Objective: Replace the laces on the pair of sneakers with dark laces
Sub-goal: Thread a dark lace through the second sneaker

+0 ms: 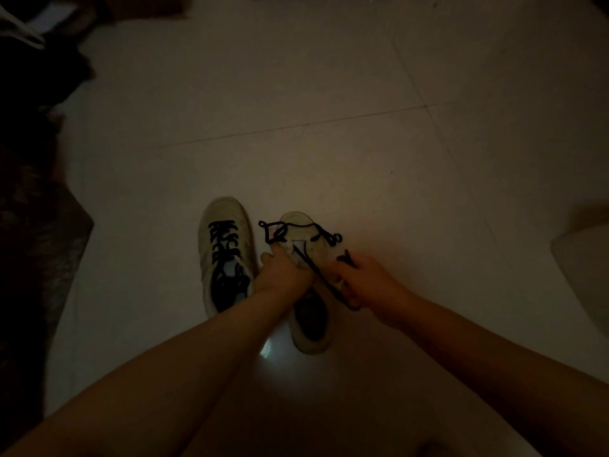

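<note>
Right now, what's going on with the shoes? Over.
Left hand holds right shoe. Right hand pinches dark lace, half threaded. Left shoe already laced. Nothing in the way.

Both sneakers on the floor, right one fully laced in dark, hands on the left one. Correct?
Not quite: in the head view the left sneaker is the fully laced one. Both hands, left hand and right hand, work on the right sneaker, its dark lace loose.
</note>
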Demonstrator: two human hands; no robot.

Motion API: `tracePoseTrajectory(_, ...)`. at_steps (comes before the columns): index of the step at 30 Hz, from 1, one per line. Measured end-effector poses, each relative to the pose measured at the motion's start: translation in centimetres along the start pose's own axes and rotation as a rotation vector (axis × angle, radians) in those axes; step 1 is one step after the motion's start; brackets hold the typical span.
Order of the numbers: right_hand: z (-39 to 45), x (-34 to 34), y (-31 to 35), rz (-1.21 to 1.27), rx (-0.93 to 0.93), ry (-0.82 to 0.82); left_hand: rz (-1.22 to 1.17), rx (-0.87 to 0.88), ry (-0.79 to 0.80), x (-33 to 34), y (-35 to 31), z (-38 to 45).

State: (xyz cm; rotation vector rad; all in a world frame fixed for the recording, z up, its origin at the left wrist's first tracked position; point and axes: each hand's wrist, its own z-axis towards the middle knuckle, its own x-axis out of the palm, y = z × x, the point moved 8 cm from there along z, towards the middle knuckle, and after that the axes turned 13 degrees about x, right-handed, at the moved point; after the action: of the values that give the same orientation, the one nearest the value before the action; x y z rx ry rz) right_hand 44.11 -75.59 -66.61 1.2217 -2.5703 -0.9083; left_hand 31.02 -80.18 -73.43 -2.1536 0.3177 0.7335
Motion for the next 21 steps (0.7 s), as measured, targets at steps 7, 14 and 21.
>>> tracePoseTrajectory(7,2.4,-1.7,0.6,-0.669,-0.151,-0.386,-0.091,-0.03,-0.035,-0.1,-0.3,-0.9)
tracePoseTrajectory(14,1.2,0.5,3.9,-0.991,-0.343,-0.405,-0.061,-0.029,-0.002,0.1,-0.3,-0.9)
tracePoseTrajectory(21,-1.3,3.4,5.1,-0.626,-0.575,-0.098,0.168,0.074,0.11,0.7,-0.7,-0.4)
